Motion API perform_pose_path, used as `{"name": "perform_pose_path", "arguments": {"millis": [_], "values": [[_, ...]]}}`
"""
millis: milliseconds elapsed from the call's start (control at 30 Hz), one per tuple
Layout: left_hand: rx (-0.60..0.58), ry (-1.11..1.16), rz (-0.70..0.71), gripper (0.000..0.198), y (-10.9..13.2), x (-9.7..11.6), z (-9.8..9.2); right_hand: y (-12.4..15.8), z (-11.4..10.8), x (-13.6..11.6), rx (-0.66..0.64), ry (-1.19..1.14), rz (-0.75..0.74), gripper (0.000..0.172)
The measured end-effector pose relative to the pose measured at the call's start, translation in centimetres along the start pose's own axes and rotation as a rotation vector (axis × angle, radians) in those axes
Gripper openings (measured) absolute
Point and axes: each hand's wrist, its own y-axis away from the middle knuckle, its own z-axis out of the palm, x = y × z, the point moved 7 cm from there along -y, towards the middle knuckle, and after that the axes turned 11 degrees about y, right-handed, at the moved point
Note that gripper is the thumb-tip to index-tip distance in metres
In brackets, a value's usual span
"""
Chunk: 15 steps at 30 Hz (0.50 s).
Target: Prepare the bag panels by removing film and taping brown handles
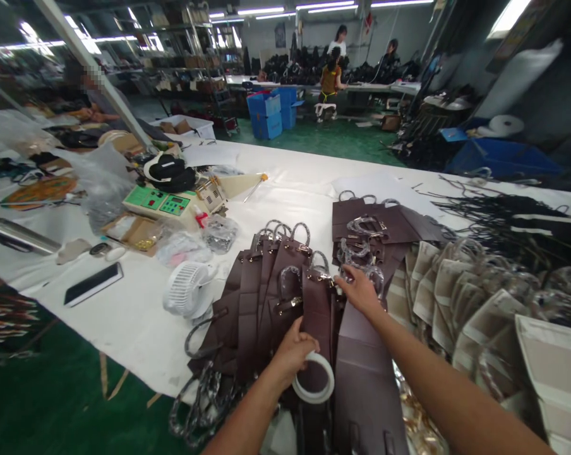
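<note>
My left hand (292,354) is closed on a roll of white tape (314,397), whose ring hangs below the fingers. Beside it is a dark brown bag panel (318,309) with gold-coloured metal fittings and a plastic-wrapped handle (319,259) at its top. My right hand (359,289) is at that panel's upper right corner, thumb and fingers drawn together; what lies between them is too small to make out. Several like brown panels (247,297) overlap to the left. A wider brown panel (366,360) lies under my right forearm.
More brown panels (356,218) are stacked farther back. Beige bag pieces (449,284) crowd the right, with black straps (498,215) behind. At left are a white fan (186,289), a phone (93,284), a green-panelled machine (160,202) and a steel flask (20,235). Other people work beyond.
</note>
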Motion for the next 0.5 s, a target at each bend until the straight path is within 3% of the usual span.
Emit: {"name": "perform_pose_path", "arguments": {"millis": [67,133,200,267,400,500], "values": [[-0.036,0.008,-0.001,0.086,-0.3,-0.1,1.2,2.1,0.7,-1.4,-0.022,-0.043,-0.107,0.048],[-0.114,0.016,-0.005,0.087,-0.6,-0.3,3.2,4.4,1.1,-3.9,-0.067,-0.028,-0.342,0.04],[-0.165,0.029,-0.029,0.081,-0.8,-0.9,4.9,6.3,1.7,-6.0,-0.165,0.064,-0.521,0.028],[-0.152,0.03,-0.062,0.074,-0.6,-1.8,5.3,7.2,3.0,-7.0,-0.291,0.182,-0.595,0.023],[0.028,0.033,-0.057,0.069,1.2,-3.3,1.5,8.3,6.4,-7.8,-0.448,0.315,-0.65,0.017],[0.188,0.091,0.036,0.067,3.2,-2.9,-2.3,8.6,7.4,-7.7,-0.426,0.206,-0.54,0.023]]}}
